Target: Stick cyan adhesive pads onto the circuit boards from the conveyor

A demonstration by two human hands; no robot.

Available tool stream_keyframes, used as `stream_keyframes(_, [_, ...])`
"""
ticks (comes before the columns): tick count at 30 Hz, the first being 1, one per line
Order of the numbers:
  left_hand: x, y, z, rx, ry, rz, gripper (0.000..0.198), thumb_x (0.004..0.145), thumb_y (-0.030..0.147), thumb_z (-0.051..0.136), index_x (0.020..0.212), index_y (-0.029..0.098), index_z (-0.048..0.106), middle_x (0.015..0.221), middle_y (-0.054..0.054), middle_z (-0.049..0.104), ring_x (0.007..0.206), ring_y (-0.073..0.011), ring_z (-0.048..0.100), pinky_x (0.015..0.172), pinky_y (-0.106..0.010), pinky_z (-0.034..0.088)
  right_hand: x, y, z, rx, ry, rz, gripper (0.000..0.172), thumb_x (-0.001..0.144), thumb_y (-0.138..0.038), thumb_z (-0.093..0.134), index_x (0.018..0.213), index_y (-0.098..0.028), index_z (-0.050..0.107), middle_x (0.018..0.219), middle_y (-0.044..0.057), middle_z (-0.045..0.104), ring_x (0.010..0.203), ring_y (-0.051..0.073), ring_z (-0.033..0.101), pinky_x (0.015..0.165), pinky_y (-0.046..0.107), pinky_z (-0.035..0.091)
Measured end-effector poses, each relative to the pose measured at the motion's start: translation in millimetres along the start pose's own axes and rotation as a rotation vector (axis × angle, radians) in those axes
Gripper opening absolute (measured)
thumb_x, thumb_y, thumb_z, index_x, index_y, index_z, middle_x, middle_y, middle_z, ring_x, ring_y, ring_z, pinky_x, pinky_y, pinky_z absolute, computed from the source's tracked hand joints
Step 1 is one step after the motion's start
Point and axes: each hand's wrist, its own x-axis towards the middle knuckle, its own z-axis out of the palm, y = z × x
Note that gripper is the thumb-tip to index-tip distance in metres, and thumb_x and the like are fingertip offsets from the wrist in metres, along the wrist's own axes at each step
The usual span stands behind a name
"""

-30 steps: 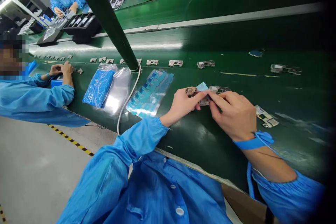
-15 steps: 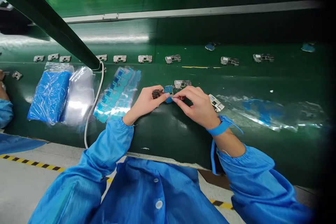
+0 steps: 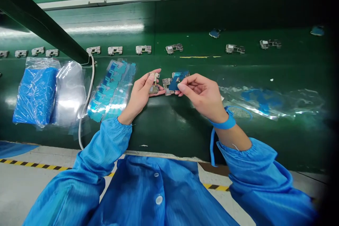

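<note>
My left hand [image 3: 143, 86] holds a small metallic circuit board [image 3: 155, 84] between thumb and fingers, over the green work surface [image 3: 164, 127]. To its right, my right hand [image 3: 202, 93] pinches a blue film piece [image 3: 175, 82] between thumb and forefinger. Another circuit board [image 3: 166, 86] shows between the hands, just left of the film and partly covered by it. A blue band circles my right wrist. Left of my left hand lies a clear sheet with rows of teal film pieces [image 3: 111, 90].
Behind the hands, boards [image 3: 143, 49] lie in a spaced row. A slanted dark post [image 3: 50, 24] and white cable [image 3: 87, 104] stand left, near a bagged blue stack [image 3: 37, 95]. Crumpled clear film [image 3: 265, 100] lies right.
My hands have moved apart. The left now shows the metallic face of its board, and the right has drawn a blue film piece away. The view has shifted slightly, moving the bench contents leftward and up.
</note>
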Motion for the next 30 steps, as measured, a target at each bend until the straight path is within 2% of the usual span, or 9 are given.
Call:
stream_keyframes(2, [1,-1,-1.9,0.068,0.005,0.069,0.038,0.108,0.052,0.075,0.129,0.021,0.080,0.105,-0.003,0.078,0.091,-0.0137,0.078,0.098,-0.032,0.070,0,-1,1,0.029,0.005,0.023,0.038,0.087,-0.058,0.098,0.088,-0.027,0.076,0.080,0.001,0.080,0.073,0.021,0.080,0.076,0.039,0.072])
stream_keyframes(4, [2,-1,-4.6,0.136,0.008,0.122,0.041,0.107,0.057,0.075,0.130,0.023,0.081,0.114,-0.007,0.083,0.103,-0.0173,0.080,0.095,-0.029,0.068,0,-1,2,0.055,0.036,0.034,0.037,0.083,-0.055,0.102,0.092,-0.027,0.079,0.081,0.001,0.082,0.072,0.022,0.082,0.076,0.040,0.074])
stream_keyframes(7, [2,0,-7.9,0.152,0.019,0.137,0.057,0.106,0.064,0.073,0.153,0.030,0.068,0.129,-0.010,0.085,0.115,-0.0248,0.084,0.080,-0.029,0.069,0,-2,2,0.080,0.098,0.050,0.040,0.078,-0.051,0.106,0.096,-0.026,0.081,0.083,0.001,0.085,0.071,0.023,0.084,0.076,0.040,0.077])
stream_keyframes(9, [3,0,-9.2,0.138,0.001,0.113,0.065,0.105,0.065,0.074,0.159,0.033,0.059,0.134,-0.010,0.084,0.108,-0.0258,0.086,0.073,-0.029,0.069,0,-3,1,0.083,0.102,0.066,0.041,0.075,-0.052,0.108,0.092,-0.026,0.081,0.081,0.002,0.085,0.072,0.024,0.085,0.075,0.040,0.077])
stream_keyframes(13, [2,-1,-8.9,0.129,-0.052,0.049,0.057,0.104,0.062,0.077,0.148,0.029,0.062,0.131,-0.011,0.084,0.090,-0.0215,0.086,0.075,-0.030,0.071,0,-5,-1,0.079,0.038,0.116,0.040,0.077,-0.053,0.106,0.086,-0.023,0.081,0.077,0.004,0.084,0.073,0.025,0.085,0.073,0.041,0.077])
stream_keyframes(17, [0,-4,-4.9,0.115,-0.108,0.008,0.054,0.103,0.059,0.079,0.145,0.028,0.066,0.117,-0.008,0.084,0.094,-0.0217,0.085,0.082,-0.033,0.074,-2,-2,-3,0.021,-0.058,0.099,0.039,0.080,-0.053,0.104,0.084,-0.023,0.080,0.082,0.003,0.082,0.075,0.021,0.079,0.078,0.038,0.073])
stream_keyframes(21, [-4,-5,0.7,0.087,-0.189,-0.026,0.046,0.103,0.054,0.081,0.139,0.028,0.071,0.101,-0.004,0.081,0.095,-0.0220,0.083,0.083,-0.035,0.075,-4,2,-3,-0.079,-0.164,0.049,0.040,0.088,-0.059,0.095,0.088,-0.024,0.077,0.087,0.003,0.079,0.076,0.018,0.070,0.074,0.035,0.065])
stream_keyframes(27, [-8,-2,8.9,0.080,-0.170,-0.103,0.043,0.109,0.060,0.066,0.134,0.026,0.074,0.126,-0.008,0.082,0.101,-0.0235,0.085,0.084,-0.036,0.074,-6,3,0,-0.239,-0.189,0.002,0.039,0.095,-0.061,0.085,0.089,-0.025,0.073,0.093,0.004,0.079,0.075,0.019,0.066,0.072,0.037,0.059])
stream_keyframes(30, [-8,-2,10.5,0.072,-0.164,-0.091,0.045,0.110,0.061,0.063,0.134,0.025,0.074,0.127,-0.009,0.082,0.101,-0.0249,0.086,0.082,-0.037,0.074,-7,6,1,-0.229,-0.193,0.010,0.033,0.097,-0.056,0.084,0.090,-0.026,0.072,0.089,0.003,0.077,0.075,0.020,0.067,0.073,0.037,0.059])
